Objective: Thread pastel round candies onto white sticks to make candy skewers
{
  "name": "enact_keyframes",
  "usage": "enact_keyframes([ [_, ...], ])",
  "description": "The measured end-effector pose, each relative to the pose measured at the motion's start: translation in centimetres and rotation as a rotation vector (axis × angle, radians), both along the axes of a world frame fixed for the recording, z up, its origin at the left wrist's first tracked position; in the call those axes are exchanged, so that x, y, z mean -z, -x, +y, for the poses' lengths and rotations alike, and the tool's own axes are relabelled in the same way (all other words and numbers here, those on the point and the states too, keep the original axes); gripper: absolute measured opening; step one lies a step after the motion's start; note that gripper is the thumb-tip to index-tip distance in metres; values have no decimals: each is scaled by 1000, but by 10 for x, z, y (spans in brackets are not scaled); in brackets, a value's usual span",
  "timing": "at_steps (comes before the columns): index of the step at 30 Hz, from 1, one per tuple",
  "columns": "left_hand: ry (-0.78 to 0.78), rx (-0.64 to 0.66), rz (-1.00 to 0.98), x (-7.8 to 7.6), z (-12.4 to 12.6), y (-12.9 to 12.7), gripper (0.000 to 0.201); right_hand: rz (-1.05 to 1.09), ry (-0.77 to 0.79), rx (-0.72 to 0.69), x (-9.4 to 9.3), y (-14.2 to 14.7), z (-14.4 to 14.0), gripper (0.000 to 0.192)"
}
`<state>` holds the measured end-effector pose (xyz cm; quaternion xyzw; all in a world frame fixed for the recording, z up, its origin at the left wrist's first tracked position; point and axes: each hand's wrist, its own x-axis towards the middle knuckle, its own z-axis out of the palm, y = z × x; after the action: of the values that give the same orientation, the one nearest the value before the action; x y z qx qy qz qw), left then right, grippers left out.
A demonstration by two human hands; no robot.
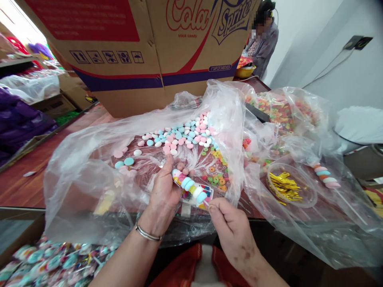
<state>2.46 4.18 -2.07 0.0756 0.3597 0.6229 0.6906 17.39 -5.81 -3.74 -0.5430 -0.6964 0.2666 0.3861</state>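
A marshmallow-like candy skewer (194, 189), with pastel blue, white and yellow pieces in a row, lies slanted between my hands. My left hand (164, 188) is closed around its upper end, together with a small clear printed bag (210, 192) lying along the candy; whether the candy is inside or only on the bag, I cannot tell. At the lower end, my right hand (229, 223) pinches the stick between thumb and finger. Just beyond my left hand, loose pink, blue and white candies (179, 135) are spread on a large plastic bag (80, 159), with ring-shaped gummies (217, 179) beside them.
A big cardboard box (155, 52) stands at the back. To the right are a round tub of gold twist ties (284, 187), another candy skewer (326, 176) and bagged gummies (278, 109). Wrapped candy skewers (56, 259) fill a box at lower left. A person (263, 44) is behind.
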Motion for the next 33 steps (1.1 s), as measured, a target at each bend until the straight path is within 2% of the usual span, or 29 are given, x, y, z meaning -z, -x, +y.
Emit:
enact_keyframes([
  [3, 22, -36, 33, -2, -1, -2, 25, -131, -312, 20, 5, 8, -2, 16],
  [5, 28, -40, 46, -3, -1, -3, 26, -200, -482, -18, 9, 14, -3, 15],
  [8, 31, -35, 60, -3, -2, -2, 29, -205, -495, -29, 12, 17, -3, 16],
  [11, 28, -44, 80, -3, -3, -1, 28, -73, -281, -46, 11, 15, -4, 18],
  [13, 20, -51, 90, -3, -4, -2, 27, 94, -23, -94, 10, 14, -4, 20],
  [16, -10, -37, 86, -5, -6, -5, 26, 462, 402, -94, 11, 15, -3, 25],
  [18, -36, -20, 80, -5, -10, -11, 27, 655, 552, -67, 13, 18, -2, 27],
  [19, -42, -10, 77, -5, -13, -14, 27, 673, 560, -59, 14, 20, -2, 27],
  [21, -40, 15, 72, -5, -20, -21, 25, 542, 441, -50, 14, 22, -2, 24],
  [24, -42, 58, 64, -4, -29, -27, 22, 242, 136, -7, 12, 20, 0, 22],
  [26, -34, 74, 59, -4, -29, -23, 22, 150, -3, 23, 10, 16, 2, 22],
  [30, -7, -4, 105, -9, -11, -5, 27, 65, -142, 33, 7, 9, 7, 22],
  [33, -5, -102, 139, -14, 4, 2, 21, 5, -224, 25, 5, 7, 8, 20],
])
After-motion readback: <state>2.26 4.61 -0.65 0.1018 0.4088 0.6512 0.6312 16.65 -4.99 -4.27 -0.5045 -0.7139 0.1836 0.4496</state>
